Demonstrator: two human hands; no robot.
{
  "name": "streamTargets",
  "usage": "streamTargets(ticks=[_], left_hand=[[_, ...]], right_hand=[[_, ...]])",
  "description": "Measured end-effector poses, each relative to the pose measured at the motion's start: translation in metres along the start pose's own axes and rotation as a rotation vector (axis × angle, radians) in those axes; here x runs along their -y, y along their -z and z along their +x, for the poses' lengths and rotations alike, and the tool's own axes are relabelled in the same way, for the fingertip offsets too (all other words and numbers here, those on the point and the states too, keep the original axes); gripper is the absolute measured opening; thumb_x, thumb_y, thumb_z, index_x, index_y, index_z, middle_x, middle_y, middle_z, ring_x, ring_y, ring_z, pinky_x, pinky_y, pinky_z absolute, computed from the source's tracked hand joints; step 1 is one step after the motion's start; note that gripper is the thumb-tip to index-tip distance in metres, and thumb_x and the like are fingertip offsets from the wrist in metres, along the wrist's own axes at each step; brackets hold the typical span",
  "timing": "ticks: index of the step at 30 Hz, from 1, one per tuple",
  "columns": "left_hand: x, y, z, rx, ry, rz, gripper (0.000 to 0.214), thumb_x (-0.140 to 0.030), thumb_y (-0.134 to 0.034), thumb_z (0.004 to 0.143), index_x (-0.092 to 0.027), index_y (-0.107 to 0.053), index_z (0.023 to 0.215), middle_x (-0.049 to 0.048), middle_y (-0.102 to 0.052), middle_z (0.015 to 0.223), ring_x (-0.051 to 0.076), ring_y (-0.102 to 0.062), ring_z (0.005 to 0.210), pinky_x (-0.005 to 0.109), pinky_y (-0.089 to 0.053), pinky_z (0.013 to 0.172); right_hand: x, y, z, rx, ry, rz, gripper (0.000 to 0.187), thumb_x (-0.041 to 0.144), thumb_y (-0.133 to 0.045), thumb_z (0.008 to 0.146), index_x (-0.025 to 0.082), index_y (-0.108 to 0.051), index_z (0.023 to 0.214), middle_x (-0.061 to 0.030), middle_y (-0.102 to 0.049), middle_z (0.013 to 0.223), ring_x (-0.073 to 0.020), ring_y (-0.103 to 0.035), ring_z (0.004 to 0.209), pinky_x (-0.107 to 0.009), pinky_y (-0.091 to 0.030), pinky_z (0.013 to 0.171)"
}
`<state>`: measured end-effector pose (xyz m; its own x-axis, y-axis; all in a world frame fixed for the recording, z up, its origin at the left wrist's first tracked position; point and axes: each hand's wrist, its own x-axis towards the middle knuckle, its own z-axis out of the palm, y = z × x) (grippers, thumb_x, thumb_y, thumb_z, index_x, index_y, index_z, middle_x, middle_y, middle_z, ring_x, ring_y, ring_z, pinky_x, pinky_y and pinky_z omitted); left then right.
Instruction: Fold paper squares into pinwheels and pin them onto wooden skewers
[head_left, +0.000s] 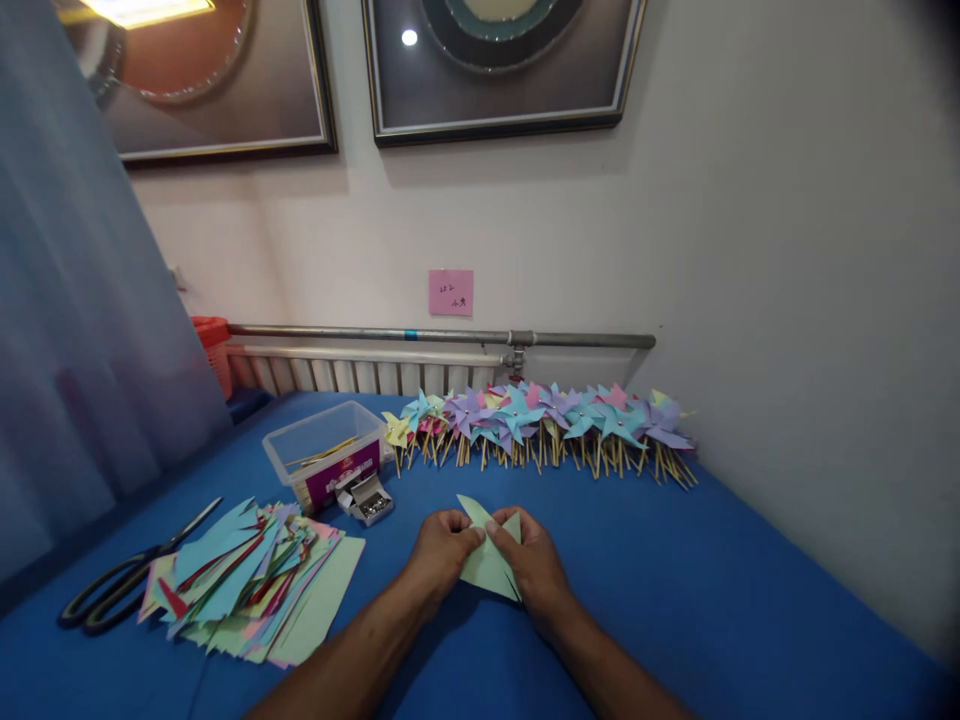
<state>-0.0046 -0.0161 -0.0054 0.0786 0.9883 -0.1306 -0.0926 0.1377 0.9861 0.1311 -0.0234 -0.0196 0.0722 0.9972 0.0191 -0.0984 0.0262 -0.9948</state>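
Observation:
Both my hands pinch a pale green piece of paper above the blue table, its cut corners standing apart. My left hand grips its left side, thumb toward the middle. At the paper's right side, my right hand presses it between thumb and fingers. One pointed flap rises between the hands and another pokes up by the right fingers. To the left lies a pile of cut coloured paper sheets. Beyond my hands stands a long row of paper pinwheels on thin wooden sticks.
Black-handled scissors lie left of the paper pile. A clear plastic box holds some sticks, and a small open box of metal pins sits before it. Behind the blue table are a metal pipe, a radiator and the wall.

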Motion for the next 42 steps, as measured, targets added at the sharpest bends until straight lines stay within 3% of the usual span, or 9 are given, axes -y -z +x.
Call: streamTargets(ticks=[18, 27, 35, 42], left_hand=[[0.01, -0.001, 0.005, -0.04, -0.061, 0.028, 0.045, -0.057, -0.074, 0.06, -0.018, -0.052, 0.063, -0.0046, -0.05, 0.051, 0.009, -0.04, 0.045, 0.023, -0.031, 0.046], [0.01, 0.0, 0.005, -0.063, -0.068, 0.09, 0.038, -0.052, -0.069, 0.065, -0.018, -0.051, 0.063, -0.0049, -0.048, 0.052, 0.009, -0.039, 0.047, 0.023, -0.03, 0.047], [-0.005, 0.006, 0.0, 0.025, -0.024, 0.132, 0.031, -0.044, -0.07, 0.065, -0.017, -0.055, 0.067, -0.0037, -0.052, 0.054, 0.009, -0.041, 0.049, 0.024, -0.029, 0.05], [-0.006, 0.012, -0.001, 0.044, -0.069, 0.328, 0.022, -0.037, -0.064, 0.071, -0.016, -0.057, 0.067, -0.0031, -0.052, 0.056, 0.01, -0.041, 0.052, 0.024, -0.028, 0.051]], right_hand=[[0.001, 0.0, 0.0, 0.03, -0.05, 0.044, 0.042, 0.051, -0.083, 0.061, 0.022, -0.058, 0.077, 0.0058, -0.058, 0.057, -0.0123, -0.05, 0.051, -0.024, -0.04, 0.051], [-0.001, -0.001, 0.0, 0.035, -0.047, 0.033, 0.044, 0.053, -0.083, 0.06, 0.022, -0.057, 0.077, 0.0045, -0.061, 0.058, -0.0135, -0.053, 0.051, -0.025, -0.04, 0.051], [-0.006, 0.006, 0.008, -0.004, -0.032, 0.01, 0.043, 0.051, -0.082, 0.059, 0.022, -0.057, 0.078, 0.0045, -0.06, 0.056, -0.0138, -0.052, 0.048, -0.025, -0.04, 0.048], [-0.005, 0.007, 0.008, 0.003, -0.054, 0.028, 0.042, 0.051, -0.081, 0.059, 0.022, -0.057, 0.077, 0.0044, -0.06, 0.056, -0.0139, -0.052, 0.049, -0.026, -0.04, 0.048]])
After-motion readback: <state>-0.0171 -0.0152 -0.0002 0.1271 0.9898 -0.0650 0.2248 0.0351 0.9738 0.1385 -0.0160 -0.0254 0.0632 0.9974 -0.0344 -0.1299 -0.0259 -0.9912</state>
